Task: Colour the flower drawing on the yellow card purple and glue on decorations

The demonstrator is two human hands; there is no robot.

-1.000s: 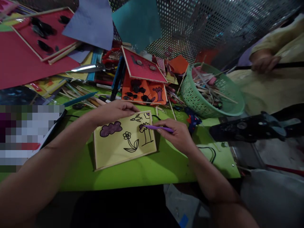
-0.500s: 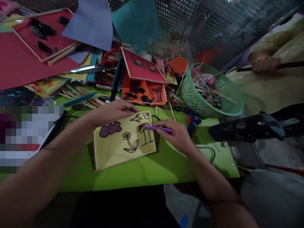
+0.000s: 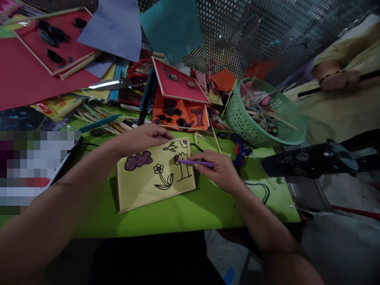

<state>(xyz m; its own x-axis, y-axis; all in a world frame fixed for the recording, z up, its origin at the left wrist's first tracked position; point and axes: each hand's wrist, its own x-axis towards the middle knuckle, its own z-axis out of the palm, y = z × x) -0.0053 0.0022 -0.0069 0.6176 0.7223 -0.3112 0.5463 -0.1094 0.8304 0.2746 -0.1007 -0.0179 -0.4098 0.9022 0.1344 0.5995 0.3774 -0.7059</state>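
A yellow picture card with a thin wooden stick frame lies tilted on the green table. It bears black line drawings of a flower, a tree and a bird, plus a cloud filled in purple. My left hand grips the card's upper edge, its fingers together and bent over it. In my right hand a purple marker is pinched, its tip touching the left of the tree's crown, where a small purple patch shows.
Behind the card lie an orange card, a red framed card, a knife and loose sticks. A green basket and a blue glue gun are at right. Another person's hand holds a dark rod.
The marker tip has shifted very slightly down within the tree's crown. My left hand stays on the card. The other person's hand and rod have moved a little.
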